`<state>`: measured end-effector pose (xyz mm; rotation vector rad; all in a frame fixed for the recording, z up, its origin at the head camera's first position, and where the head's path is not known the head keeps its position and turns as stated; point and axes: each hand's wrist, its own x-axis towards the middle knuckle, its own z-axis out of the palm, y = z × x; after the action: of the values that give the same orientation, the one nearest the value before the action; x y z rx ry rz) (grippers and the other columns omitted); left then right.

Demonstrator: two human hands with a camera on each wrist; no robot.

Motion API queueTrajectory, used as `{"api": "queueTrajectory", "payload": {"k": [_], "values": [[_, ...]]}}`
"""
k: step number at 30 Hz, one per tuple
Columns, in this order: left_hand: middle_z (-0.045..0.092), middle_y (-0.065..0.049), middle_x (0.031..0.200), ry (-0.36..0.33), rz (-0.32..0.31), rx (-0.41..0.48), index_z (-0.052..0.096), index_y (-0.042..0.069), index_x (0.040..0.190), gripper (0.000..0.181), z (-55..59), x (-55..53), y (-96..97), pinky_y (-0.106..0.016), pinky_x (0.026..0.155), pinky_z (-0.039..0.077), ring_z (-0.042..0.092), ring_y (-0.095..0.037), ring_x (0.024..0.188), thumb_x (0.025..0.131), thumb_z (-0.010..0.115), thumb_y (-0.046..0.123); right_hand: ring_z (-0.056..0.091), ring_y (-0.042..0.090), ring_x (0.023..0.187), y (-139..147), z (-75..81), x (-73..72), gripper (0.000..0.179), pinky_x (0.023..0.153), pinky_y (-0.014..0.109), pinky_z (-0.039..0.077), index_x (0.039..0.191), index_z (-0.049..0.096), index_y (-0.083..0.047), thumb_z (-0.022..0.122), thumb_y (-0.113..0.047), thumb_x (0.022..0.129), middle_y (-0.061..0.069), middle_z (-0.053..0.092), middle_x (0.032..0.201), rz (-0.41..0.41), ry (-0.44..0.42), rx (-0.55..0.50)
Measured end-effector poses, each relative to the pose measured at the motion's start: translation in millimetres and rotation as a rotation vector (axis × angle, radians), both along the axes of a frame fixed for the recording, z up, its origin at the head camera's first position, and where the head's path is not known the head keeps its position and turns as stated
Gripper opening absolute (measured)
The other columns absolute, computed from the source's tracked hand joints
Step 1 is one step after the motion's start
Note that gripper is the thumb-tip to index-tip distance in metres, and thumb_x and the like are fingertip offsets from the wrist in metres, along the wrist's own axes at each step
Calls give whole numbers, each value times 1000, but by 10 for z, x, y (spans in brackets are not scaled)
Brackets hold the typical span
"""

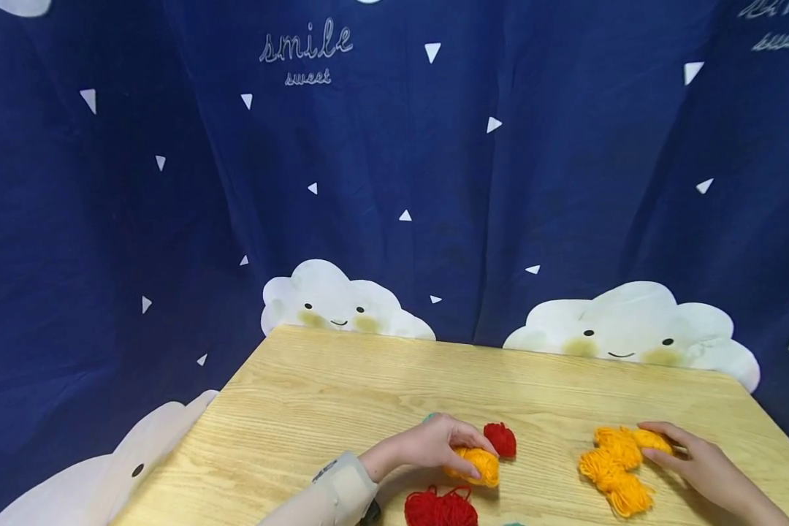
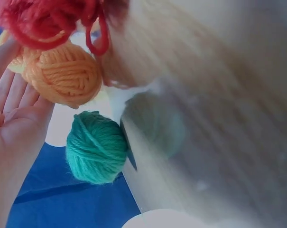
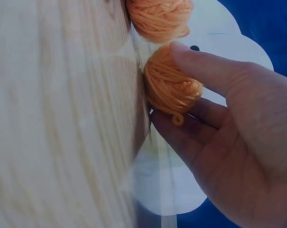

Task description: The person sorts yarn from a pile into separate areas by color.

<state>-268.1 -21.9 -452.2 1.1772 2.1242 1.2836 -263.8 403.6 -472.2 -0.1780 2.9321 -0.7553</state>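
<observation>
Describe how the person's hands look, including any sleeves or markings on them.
The left hand and right hand are both without gloves. The left sleeve is pale beige, with a small dark marking near its end. No sleeve shows on the right.
</observation>
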Motion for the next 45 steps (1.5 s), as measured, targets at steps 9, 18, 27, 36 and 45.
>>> {"api": "queueTrajectory", "payload": {"k": [9, 18, 27, 36, 45], "values": [[68, -4, 113, -4, -18, 19, 65, 8, 114, 35, 106, -1, 135, -13, 87, 48, 60, 7, 96, 79, 72, 7, 46, 49, 115, -11, -9, 23, 72, 83, 60, 43, 132, 46, 2, 49, -56, 90, 32, 46, 132, 2, 21, 15], [68, -10, 114, 25, -46, 15, 65, 5, 115, 36, 193, 26, 306, -12, 86, 49, 60, 8, 95, 80, 71, 5, 43, 53, 116, -28, -13, 31, 73, 82, 62, 43, 133, 45, 1, 48, -57, 89, 33, 44, 133, 6, 5, 24], [68, -5, 114, 83, -93, -49, 65, 8, 115, 36, 313, 29, 573, -9, 87, 46, 57, 14, 96, 80, 71, 8, 46, 51, 115, -26, -30, 51, 62, 82, 60, 43, 131, 49, -2, 53, -49, 90, 30, 50, 130, 26, 73, -20], [67, 5, 116, 164, -151, -164, 65, 15, 116, 36, 440, 84, 869, -4, 86, 43, 52, 20, 98, 81, 71, 14, 48, 51, 113, -48, -18, 56, 60, 82, 60, 44, 129, 51, -1, 55, -47, 89, 30, 53, 127, 39, 108, -23], [65, 8, 119, 353, -221, -266, 62, 18, 120, 38, 611, 132, 1088, 1, 84, 40, 50, 20, 96, 83, 68, 19, 50, 50, 111, -25, 22, 46, 60, 81, 60, 44, 127, 53, -2, 55, -48, 90, 30, 54, 125, 38, 124, -13]]}}
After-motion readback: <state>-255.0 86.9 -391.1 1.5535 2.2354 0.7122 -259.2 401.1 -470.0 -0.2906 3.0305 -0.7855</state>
